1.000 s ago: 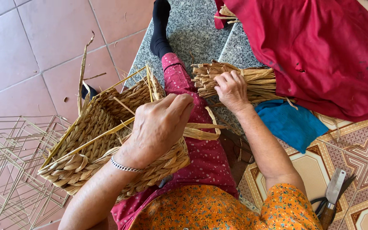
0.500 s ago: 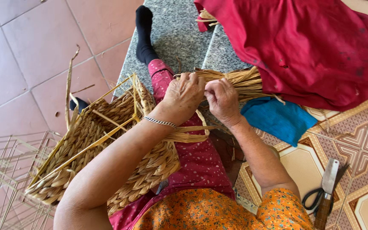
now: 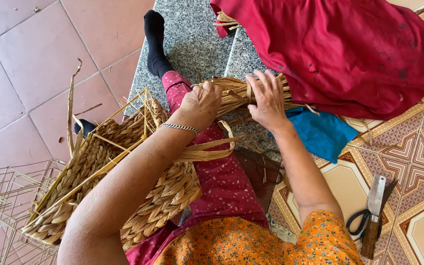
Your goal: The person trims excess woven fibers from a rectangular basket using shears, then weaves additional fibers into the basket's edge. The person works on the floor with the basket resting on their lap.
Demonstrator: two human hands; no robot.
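A half-woven straw basket [image 3: 123,186] on a yellow wire frame rests on my lap, loose strands sticking up from its rim. Past my knee a bundle of dry straw strands [image 3: 239,93] lies on the grey stone step, partly under a red cloth [image 3: 349,54]. My left hand [image 3: 201,104], with a silver bracelet at the wrist, is closed on the near end of the bundle. My right hand [image 3: 267,100] lies on the bundle with fingers spread, pressing among the strands.
A blue cloth [image 3: 320,132] lies beside my right forearm. A knife [image 3: 374,216] and black scissors [image 3: 361,221] rest on the patterned tiles at right. Bare wire frames [image 3: 1,206] are stacked at lower left. My leg in a black sock [image 3: 155,44] stretches ahead.
My left hand has left the basket and reached forward to the straw bundle. My right hand stayed on the bundle and spread its fingers. The view has shifted slightly.
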